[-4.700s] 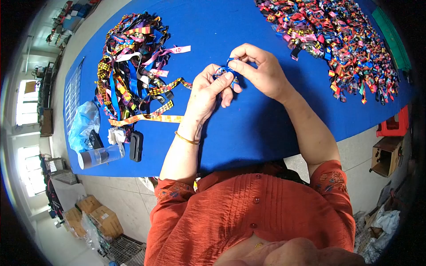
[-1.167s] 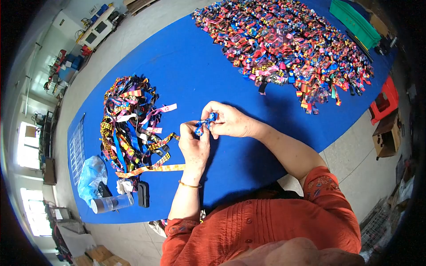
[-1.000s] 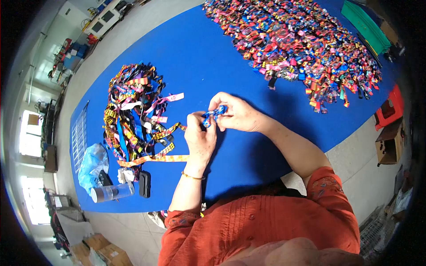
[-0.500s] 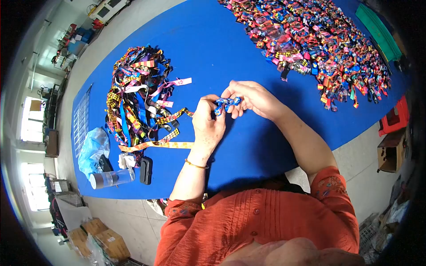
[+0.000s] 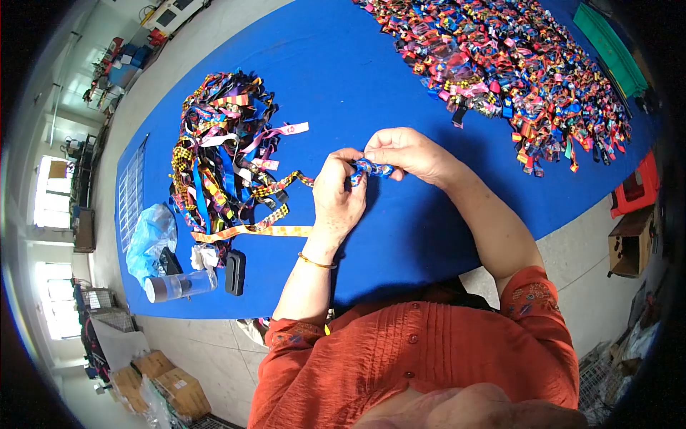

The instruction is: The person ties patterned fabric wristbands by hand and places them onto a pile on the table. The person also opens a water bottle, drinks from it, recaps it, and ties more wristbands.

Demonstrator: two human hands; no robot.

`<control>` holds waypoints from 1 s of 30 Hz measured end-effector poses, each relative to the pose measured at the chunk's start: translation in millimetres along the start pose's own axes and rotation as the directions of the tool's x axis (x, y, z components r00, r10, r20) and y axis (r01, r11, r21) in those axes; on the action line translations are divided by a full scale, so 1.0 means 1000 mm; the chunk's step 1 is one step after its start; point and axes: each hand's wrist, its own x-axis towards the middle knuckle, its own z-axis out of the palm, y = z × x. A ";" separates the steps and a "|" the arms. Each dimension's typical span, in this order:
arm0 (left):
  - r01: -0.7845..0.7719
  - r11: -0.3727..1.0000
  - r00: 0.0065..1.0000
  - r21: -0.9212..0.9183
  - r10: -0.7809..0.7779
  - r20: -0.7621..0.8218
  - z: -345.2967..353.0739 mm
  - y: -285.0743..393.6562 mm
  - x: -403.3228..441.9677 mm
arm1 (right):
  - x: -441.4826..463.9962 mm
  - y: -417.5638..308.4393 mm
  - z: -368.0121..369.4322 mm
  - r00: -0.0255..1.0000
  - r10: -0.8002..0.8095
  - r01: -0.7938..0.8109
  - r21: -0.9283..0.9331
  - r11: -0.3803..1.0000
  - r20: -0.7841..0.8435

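A blue patterned ribbon (image 5: pixel 371 169), looped or knotted, is held between my two hands over the table. My left hand (image 5: pixel 336 189) is closed on its left end, thumb and fingers pressed together. My right hand (image 5: pixel 411 154) pinches its upper right part, with the fingertips near the left hand's. A yellow-and-black checked ribbon (image 5: pixel 286 184) stretches from the left-hand pile of ribbons (image 5: pixel 221 154) to the edge of my left hand; whether the hand grips it is hidden. An orange-and-yellow ribbon (image 5: pixel 250 232) ends beside my left wrist.
The blue table (image 5: pixel 321 79) bears a large heap of short ribbon pieces (image 5: pixel 507 79) at the upper right. Left are a blue plastic bag (image 5: pixel 152 236), a clear bottle (image 5: pixel 182 286) and a black case (image 5: pixel 234 272). A red stool (image 5: pixel 636 186) and cardboard box (image 5: pixel 630 243) stand right.
My right hand's fingers have curled in from a more spread pose and now pinch the blue ribbon. The ribbon has shifted slightly right; my left hand has barely moved.
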 end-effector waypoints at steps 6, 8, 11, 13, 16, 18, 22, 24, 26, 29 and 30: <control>0.011 0.989 1.000 -0.147 -0.011 0.001 0.002 0.001 0.002 | 0.000 0.000 0.000 0.998 -0.059 0.059 -0.013 0.998 -0.035; 0.036 0.974 0.998 -0.222 -0.025 0.053 0.003 0.001 0.000 | 0.002 0.002 0.001 0.995 -0.087 0.086 -0.025 0.996 -0.055; 0.114 0.930 0.985 -0.350 -0.059 0.162 0.001 -0.003 -0.003 | 0.009 0.015 -0.004 0.988 -0.148 0.145 -0.069 0.987 -0.038; 0.153 0.885 0.977 -0.440 -0.068 0.203 0.001 -0.005 -0.003 | 0.010 0.014 -0.004 0.986 -0.160 0.154 -0.133 0.979 -0.042; 0.132 0.914 0.971 -0.384 -0.041 0.236 -0.004 -0.001 0.000 | 0.010 0.014 -0.006 0.979 -0.180 0.153 -0.247 0.957 -0.093; 0.065 0.961 0.972 -0.270 0.000 0.236 -0.003 -0.004 0.002 | 0.014 0.021 -0.010 0.958 -0.259 0.215 -0.299 0.930 -0.118; -0.112 0.992 0.982 0.051 0.103 0.160 -0.006 0.006 0.010 | 0.018 0.023 -0.007 0.897 -0.379 0.319 -0.262 0.911 -0.226; -0.042 0.995 0.993 0.090 0.032 0.112 -0.004 0.007 0.007 | 0.017 0.019 -0.008 0.904 -0.334 0.289 -0.194 0.938 -0.267; -0.010 0.999 0.998 0.051 0.007 0.057 -0.003 0.008 0.008 | 0.017 0.014 -0.009 0.900 -0.321 0.286 -0.155 0.945 -0.294; 0.013 0.998 1.000 0.068 -0.014 0.013 -0.004 0.003 0.008 | 0.017 0.014 -0.011 0.887 -0.354 0.322 -0.154 0.934 -0.296; 0.070 0.997 0.997 0.021 -0.070 0.022 -0.003 0.001 0.006 | 0.016 0.012 -0.009 0.887 -0.349 0.319 -0.146 0.936 -0.301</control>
